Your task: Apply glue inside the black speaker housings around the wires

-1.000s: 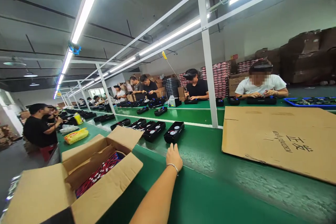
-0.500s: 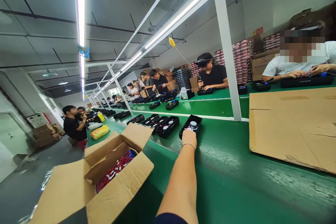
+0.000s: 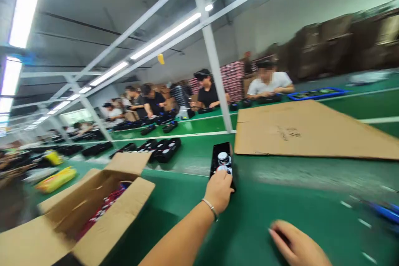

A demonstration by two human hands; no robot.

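The left hand point(image 3: 219, 189) is stretched forward with its grip closed on the near end of a black speaker tray point(image 3: 222, 165), fingers wrapped over the edge nearest the person. The tray lies flat on the green counter point(image 3: 280, 199), just in front of the flat cardboard sheet point(image 3: 308, 131) and apart from it. Two round silver-topped parts sit in the tray, one behind the other. Its long axis runs almost straight away from the person, the far end pointing toward the white post point(image 3: 215, 70) and the near end under the hand.

The right hand point(image 3: 299, 247) shows at the bottom edge, low over the counter and blurred; its fingers look loosely curled and it seems to hold nothing, though the blur leaves that uncertain.

As a judgement on progress: the tray is taken hold of and stands clear of the row of similar black trays point(image 3: 165, 149) further left, but it lies well forward of the person, so the handling looks only just started. The open carton point(image 3: 102, 212) with red wires inside sits at the left, untouched by either hand. Other people work along the far side of the line.
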